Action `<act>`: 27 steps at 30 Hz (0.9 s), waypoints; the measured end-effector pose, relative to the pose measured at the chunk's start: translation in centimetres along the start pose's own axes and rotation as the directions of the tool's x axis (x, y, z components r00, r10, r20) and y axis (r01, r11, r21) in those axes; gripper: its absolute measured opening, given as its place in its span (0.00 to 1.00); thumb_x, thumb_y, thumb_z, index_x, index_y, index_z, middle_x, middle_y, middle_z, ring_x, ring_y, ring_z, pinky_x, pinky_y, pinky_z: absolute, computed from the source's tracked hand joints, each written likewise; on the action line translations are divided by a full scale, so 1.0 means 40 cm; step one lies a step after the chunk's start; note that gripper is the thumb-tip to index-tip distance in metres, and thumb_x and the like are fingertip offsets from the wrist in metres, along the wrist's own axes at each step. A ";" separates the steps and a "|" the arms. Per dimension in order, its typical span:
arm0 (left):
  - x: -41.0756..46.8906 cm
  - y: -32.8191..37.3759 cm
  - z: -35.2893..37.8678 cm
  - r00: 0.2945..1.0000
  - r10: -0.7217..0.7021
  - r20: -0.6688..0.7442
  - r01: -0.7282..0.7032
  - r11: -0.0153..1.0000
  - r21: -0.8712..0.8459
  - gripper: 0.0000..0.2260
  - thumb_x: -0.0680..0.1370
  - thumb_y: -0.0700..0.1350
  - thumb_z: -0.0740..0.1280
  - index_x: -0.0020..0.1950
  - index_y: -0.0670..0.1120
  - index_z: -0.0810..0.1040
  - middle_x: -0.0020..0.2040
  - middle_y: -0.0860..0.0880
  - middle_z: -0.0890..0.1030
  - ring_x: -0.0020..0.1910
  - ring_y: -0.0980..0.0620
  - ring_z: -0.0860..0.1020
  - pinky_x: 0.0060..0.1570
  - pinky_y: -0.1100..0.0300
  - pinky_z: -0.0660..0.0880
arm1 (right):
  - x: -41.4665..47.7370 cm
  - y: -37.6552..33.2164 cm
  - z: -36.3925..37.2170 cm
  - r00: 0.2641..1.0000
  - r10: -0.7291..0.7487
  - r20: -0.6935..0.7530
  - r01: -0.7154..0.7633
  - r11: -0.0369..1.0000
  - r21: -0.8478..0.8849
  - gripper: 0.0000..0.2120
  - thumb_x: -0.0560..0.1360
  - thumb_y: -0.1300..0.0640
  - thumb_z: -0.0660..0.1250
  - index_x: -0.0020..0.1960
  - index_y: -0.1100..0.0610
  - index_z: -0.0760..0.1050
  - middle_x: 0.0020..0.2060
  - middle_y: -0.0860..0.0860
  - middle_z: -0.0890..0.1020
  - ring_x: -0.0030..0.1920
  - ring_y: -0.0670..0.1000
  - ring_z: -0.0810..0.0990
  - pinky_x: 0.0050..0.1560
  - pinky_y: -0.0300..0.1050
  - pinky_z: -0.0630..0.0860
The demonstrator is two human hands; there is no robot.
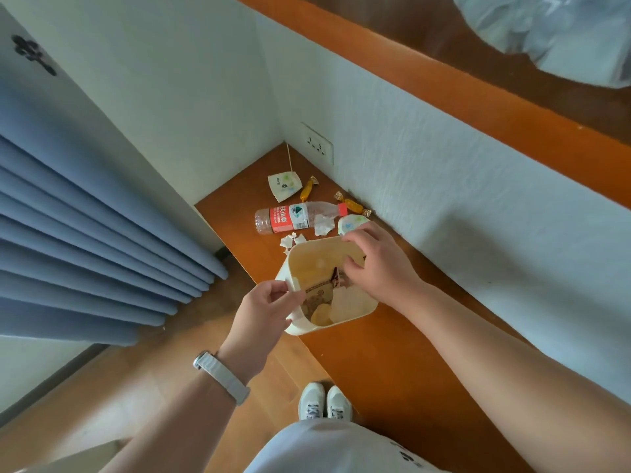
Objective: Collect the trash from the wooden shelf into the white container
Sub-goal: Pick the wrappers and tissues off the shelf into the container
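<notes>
A white container (358, 310) sits at the front edge of the wooden shelf (392, 353), with wrappers and scraps inside it. My left hand (263, 312) pinches the container's near-left rim. My right hand (375, 264) hovers over the container's opening with its fingers spread, holding nothing that I can see. Beyond the container lie an empty plastic bottle (293, 217) with a red label, two white printed wrappers (284, 186) (350, 224), two orange candy wrappers (308, 188) (351, 203) and small white paper scraps (292, 240).
A white wall with a power socket (317, 143) runs along the shelf's right side. Blue curtains (85, 240) hang at the left. A higher wooden ledge (478, 90) holds a clear plastic bag (560, 32). My shoes (324, 402) stand on the wooden floor below.
</notes>
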State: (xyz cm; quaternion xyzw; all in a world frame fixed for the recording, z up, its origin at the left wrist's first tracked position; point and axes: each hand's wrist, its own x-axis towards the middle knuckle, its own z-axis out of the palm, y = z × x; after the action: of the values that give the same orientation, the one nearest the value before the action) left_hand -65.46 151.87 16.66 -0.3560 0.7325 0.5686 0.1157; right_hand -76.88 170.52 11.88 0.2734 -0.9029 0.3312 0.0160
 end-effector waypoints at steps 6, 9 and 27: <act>0.009 -0.023 -0.043 0.996 -0.033 -0.088 0.033 0.999 -0.001 0.07 0.78 0.48 0.73 0.54 0.48 0.81 0.50 0.47 0.85 0.53 0.44 0.83 0.54 0.43 0.84 | -0.027 0.135 0.032 0.966 0.256 0.048 -0.252 0.965 -0.069 0.17 0.78 0.52 0.64 0.64 0.57 0.74 0.59 0.52 0.75 0.56 0.53 0.76 0.47 0.48 0.78; 0.011 -0.034 -0.064 0.992 -0.048 -0.115 0.045 0.999 -0.027 0.07 0.77 0.47 0.73 0.53 0.47 0.82 0.50 0.46 0.86 0.53 0.43 0.83 0.55 0.41 0.83 | -0.039 0.221 0.056 0.907 0.403 0.125 -0.373 0.903 -0.213 0.18 0.78 0.53 0.62 0.65 0.58 0.72 0.61 0.55 0.74 0.58 0.56 0.75 0.48 0.51 0.75; 0.020 -0.044 -0.071 0.988 -0.050 -0.148 0.050 0.999 -0.004 0.08 0.78 0.46 0.72 0.55 0.47 0.81 0.49 0.48 0.86 0.52 0.47 0.84 0.54 0.46 0.83 | -0.059 0.310 0.141 0.901 0.378 0.211 -0.295 0.894 -0.337 0.06 0.76 0.59 0.65 0.51 0.57 0.77 0.47 0.51 0.75 0.39 0.50 0.74 0.35 0.48 0.77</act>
State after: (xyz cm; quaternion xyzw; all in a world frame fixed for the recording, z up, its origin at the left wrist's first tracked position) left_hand -64.22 148.78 15.81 -0.4155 0.7299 0.5376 0.0750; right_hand -80.27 176.09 -0.32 0.1486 -0.9696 0.1489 -0.1250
